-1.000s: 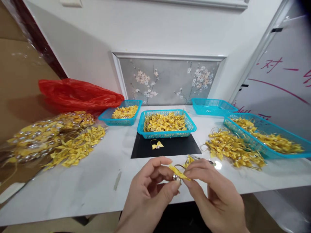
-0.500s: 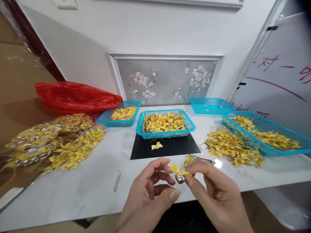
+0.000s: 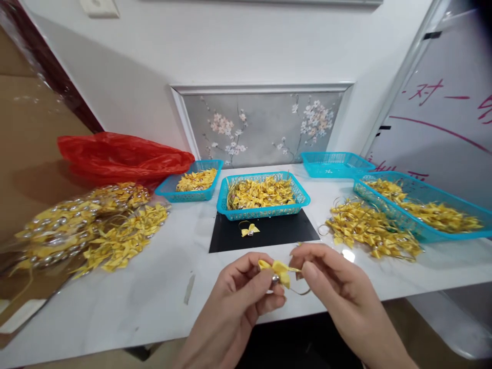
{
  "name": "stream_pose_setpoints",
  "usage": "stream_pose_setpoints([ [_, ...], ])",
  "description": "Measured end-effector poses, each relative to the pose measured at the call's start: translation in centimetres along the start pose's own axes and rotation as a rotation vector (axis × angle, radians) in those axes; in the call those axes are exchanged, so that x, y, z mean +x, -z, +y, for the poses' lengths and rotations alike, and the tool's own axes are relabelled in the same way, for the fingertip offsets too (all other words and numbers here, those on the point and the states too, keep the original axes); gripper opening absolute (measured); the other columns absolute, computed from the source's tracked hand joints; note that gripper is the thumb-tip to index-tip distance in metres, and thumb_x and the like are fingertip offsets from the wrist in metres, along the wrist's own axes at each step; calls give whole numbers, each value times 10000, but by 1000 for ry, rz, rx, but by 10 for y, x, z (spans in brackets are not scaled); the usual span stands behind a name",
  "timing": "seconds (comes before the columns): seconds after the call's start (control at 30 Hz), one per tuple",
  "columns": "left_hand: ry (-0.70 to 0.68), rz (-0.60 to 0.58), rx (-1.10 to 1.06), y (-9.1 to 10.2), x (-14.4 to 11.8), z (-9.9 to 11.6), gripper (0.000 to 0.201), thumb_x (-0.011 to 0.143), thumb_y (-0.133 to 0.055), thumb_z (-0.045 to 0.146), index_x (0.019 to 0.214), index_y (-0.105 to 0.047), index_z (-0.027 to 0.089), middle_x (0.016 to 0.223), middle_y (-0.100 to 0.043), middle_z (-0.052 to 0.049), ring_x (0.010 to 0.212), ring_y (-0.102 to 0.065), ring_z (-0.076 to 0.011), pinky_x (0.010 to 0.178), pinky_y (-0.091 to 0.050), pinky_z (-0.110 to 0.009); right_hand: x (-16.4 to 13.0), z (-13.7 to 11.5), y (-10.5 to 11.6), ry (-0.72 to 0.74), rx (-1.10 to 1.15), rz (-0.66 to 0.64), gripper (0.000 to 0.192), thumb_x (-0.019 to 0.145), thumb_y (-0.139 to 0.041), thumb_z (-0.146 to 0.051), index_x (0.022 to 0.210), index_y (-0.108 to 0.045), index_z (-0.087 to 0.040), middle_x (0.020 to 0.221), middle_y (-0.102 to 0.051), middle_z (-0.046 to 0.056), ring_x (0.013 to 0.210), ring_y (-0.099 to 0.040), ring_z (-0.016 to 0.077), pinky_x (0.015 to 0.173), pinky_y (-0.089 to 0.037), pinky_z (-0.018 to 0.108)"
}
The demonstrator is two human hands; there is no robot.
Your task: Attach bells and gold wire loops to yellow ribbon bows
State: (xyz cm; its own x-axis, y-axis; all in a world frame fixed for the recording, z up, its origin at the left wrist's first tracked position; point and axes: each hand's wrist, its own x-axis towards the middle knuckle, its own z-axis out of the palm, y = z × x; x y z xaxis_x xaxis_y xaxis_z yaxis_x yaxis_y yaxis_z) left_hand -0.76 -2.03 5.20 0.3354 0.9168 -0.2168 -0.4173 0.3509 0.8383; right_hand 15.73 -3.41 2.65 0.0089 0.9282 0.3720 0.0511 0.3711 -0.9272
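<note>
Yellow ribbon bow [image 3: 277, 270] with small silver bell, pinched in left hand [image 3: 238, 297] grip above the counter [image 3: 154, 287] edge. Right hand [image 3: 338, 292] just right of it, fingertips apparently pinching the thin loop; long axis left-right.

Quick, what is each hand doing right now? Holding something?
Left hand: closed, pinching the yellow bow with its little bell.
Right hand: closed, pinching the thin loop that hangs from the same bow.

Left hand [image 3: 240, 289] and right hand [image 3: 330, 279] pinch a yellow bow [image 3: 277, 270] above the table [image 3: 146, 292].
</note>
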Motion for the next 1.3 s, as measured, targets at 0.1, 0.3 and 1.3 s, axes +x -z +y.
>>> stream_pose_setpoints([
  [0.1, 32, 52, -109, 3, 3, 1, 121, 726, -813, 199, 787, -727, 140, 678, -661, -2, 617, -619, -81, 615, -573, -171, 2, 0, 2, -52, 17, -72, 139, 898, -588, -288, 1029, -626, -257, 908, -661, 7, 797, -616, 147, 711, -520, 226],
  [0.3, 82, 85, -152, 5, 5, 1, 157, 688, -845, 216, 750, -727, 134, 631, -666, -9, 580, -610, -81, 574, -578, -172, 5, 0, 1, -99, -44, -132, 186, 915, -555, -290, 791, -654, -193, 667, -594, -13, 616, -532, 120, 577, -453, 219],
  [1.3, 50, 34, 162, -7, -7, 4, 179, 670, -850, 271, 818, -808, 181, 819, -789, -56, 729, -720, -146, 687, -564, -183, 17, 32, -4, -115, 465, -73, 122, 898, -633, -271, 797, -637, -203, 910, -569, -1, 747, -574, 113, 675, -473, 226],
])
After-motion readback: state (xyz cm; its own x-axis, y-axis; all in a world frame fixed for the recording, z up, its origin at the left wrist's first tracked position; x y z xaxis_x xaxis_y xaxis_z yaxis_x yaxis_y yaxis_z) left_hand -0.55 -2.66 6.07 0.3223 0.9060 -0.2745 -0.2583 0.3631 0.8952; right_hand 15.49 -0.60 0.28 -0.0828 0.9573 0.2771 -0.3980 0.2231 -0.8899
